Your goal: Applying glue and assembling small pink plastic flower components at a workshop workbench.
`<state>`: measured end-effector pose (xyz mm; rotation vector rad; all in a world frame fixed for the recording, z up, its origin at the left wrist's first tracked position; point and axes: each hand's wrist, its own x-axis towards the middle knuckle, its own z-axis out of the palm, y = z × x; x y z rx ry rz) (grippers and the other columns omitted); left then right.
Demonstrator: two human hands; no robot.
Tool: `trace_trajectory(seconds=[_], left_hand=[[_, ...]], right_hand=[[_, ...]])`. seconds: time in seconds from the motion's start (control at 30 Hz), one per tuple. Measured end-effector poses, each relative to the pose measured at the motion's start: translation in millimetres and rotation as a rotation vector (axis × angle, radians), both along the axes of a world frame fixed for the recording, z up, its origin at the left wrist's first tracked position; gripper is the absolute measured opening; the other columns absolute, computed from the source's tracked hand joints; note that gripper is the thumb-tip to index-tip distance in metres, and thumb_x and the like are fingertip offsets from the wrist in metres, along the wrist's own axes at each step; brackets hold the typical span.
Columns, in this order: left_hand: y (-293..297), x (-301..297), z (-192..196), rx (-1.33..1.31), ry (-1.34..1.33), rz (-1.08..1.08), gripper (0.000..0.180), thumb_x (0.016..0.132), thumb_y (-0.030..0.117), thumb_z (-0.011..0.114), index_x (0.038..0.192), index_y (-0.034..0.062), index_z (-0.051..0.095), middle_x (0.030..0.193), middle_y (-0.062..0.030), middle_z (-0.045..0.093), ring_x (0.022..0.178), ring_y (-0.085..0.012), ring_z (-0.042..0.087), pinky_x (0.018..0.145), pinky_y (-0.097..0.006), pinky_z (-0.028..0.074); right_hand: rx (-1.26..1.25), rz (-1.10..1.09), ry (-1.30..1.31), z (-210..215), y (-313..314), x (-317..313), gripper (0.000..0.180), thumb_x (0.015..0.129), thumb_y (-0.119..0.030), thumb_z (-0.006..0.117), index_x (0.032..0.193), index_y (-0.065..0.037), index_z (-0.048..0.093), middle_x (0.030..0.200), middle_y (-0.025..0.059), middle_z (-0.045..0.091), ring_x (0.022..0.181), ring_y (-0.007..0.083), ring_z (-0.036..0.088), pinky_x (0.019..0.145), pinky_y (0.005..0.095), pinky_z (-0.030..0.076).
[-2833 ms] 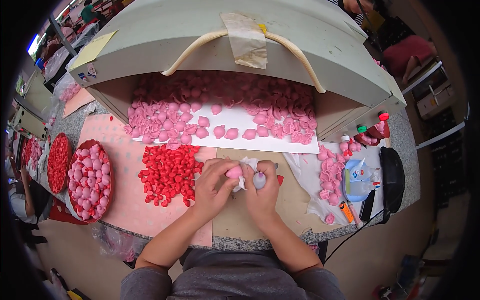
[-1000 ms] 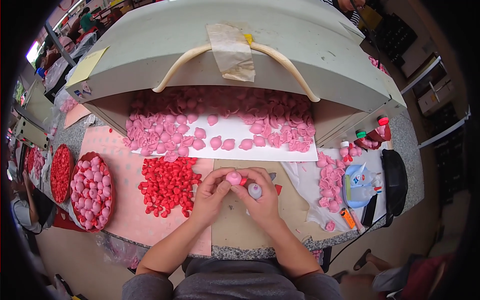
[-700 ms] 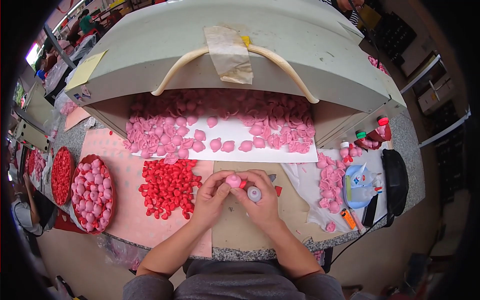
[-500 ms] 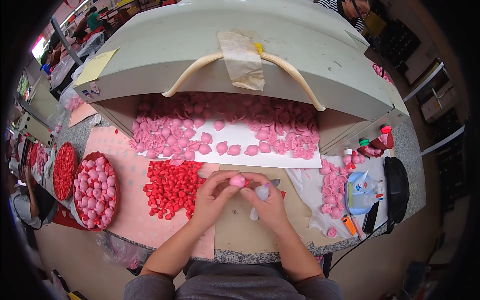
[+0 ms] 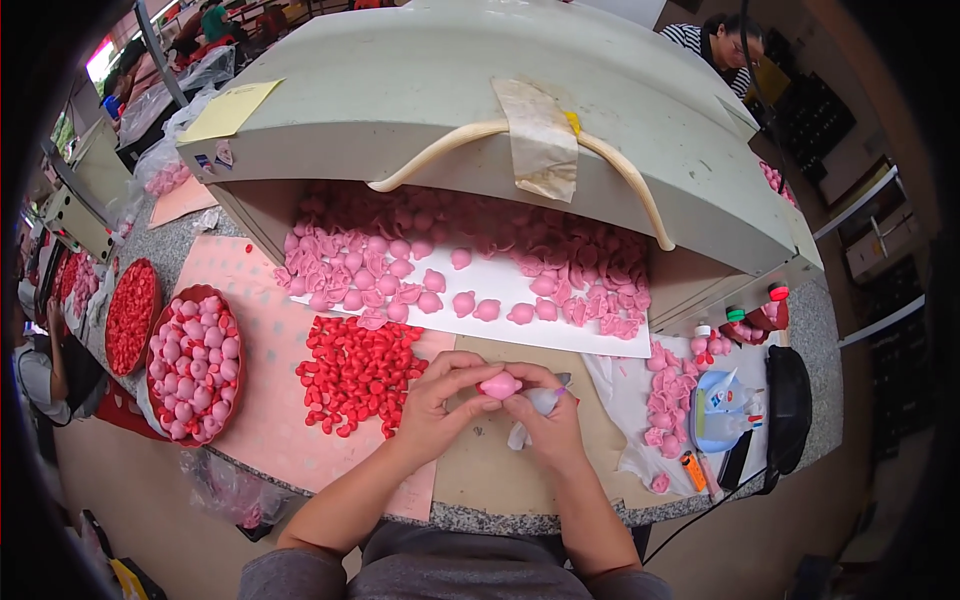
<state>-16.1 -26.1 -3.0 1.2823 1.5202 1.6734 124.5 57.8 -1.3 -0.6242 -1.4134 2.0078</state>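
Observation:
Over the brown mat, my left hand [image 5: 447, 400] is closed, its thumb and fingers pinching a small round pink part [image 5: 500, 386] with a pointed end. A bit of red shows at its left side. My right hand [image 5: 550, 425] steadies the same part with its fingertips. Tucked in that right hand is a small translucent squeeze bottle [image 5: 544, 400], partly hidden by the fingers. A pile of small glossy red pieces [image 5: 360, 375] lies just left of my left hand. Beyond my hands, several pink parts [image 5: 487, 310] sit on a white sheet [image 5: 450, 318].
A grey metal hood [image 5: 420, 110] arches over heaped pink parts. Left stand a red basket [image 5: 237, 385] of pink and red pieces and a basket of red pieces [image 5: 132, 310]. Right are a blue tray [image 5: 700, 430], an orange lighter [image 5: 692, 468] and a black case [image 5: 790, 400]. Another person [image 5: 715, 45] sits beyond.
The view has shifted slightly. Between my fingertips the pink part has turned: its red bit, earlier at its right, now shows at its left. Both hands keep their hold.

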Motion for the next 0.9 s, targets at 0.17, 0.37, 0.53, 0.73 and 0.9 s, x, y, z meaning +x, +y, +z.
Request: trace_trajectory(seconds=[0.17, 0.37, 0.53, 0.73, 0.9], left_hand=[[1, 0, -6, 0.053, -0.092, -0.021, 0.033, 0.074, 0.011, 0.072, 0.106, 0.0096, 0.065, 0.101, -0.0048, 0.055, 0.095, -0.0153, 0.054, 0.08, -0.026, 0.044], [2, 2, -7, 0.07, -0.093, -0.015, 0.032, 0.075, 0.011, 0.071, 0.106, 0.0093, 0.065, 0.101, -0.0055, 0.054, 0.096, -0.0163, 0.053, 0.082, -0.027, 0.043], [3, 7, 0, 0.056, -0.055, 0.036, 0.034, 0.075, 0.011, 0.071, 0.108, 0.0078, 0.063, 0.102, -0.008, 0.054, 0.097, -0.0196, 0.054, 0.083, -0.028, 0.043], [1, 1, 1, 0.114, 0.159, 0.132, 0.041, 0.073, 0.01, 0.072, 0.112, 0.0066, 0.058, 0.102, -0.0113, 0.056, 0.095, -0.0235, 0.056, 0.081, -0.031, 0.045], [0, 0, 11, -0.016, 0.217, 0.048, 0.038, 0.074, 0.004, 0.069, 0.109, 0.0045, 0.057, 0.105, -0.0104, 0.054, 0.098, -0.0207, 0.054, 0.085, -0.03, 0.043]], right_hand=[[0.027, -0.006, -0.009, 0, -3, -1, 0.032, 0.085, -0.009, 0.062, 0.115, -0.002, 0.053, 0.1, 0.0027, 0.057, 0.088, 0.0082, 0.054, 0.076, 0.0219, 0.044], [0.045, -0.045, 0.025, 7, -8, -5, 0.031, 0.085, -0.008, 0.061, 0.114, -0.001, 0.053, 0.098, 0.0015, 0.057, 0.089, 0.0075, 0.053, 0.077, 0.0214, 0.043], [-0.15, -0.071, 0.093, -1, -15, -12, 0.031, 0.088, -0.013, 0.058, 0.116, -0.002, 0.051, 0.099, 0.0028, 0.057, 0.082, 0.0079, 0.052, 0.071, 0.0212, 0.043], [-0.308, 0.011, 0.16, -6, -12, -11, 0.039, 0.088, -0.021, 0.059, 0.121, -0.005, 0.046, 0.103, 0.0043, 0.056, 0.088, 0.0118, 0.054, 0.07, 0.0247, 0.045], [-0.157, -0.069, 0.068, 0, -5, -10, 0.035, 0.089, -0.015, 0.057, 0.121, -0.002, 0.047, 0.099, 0.0041, 0.057, 0.081, 0.0096, 0.053, 0.069, 0.0238, 0.045]])
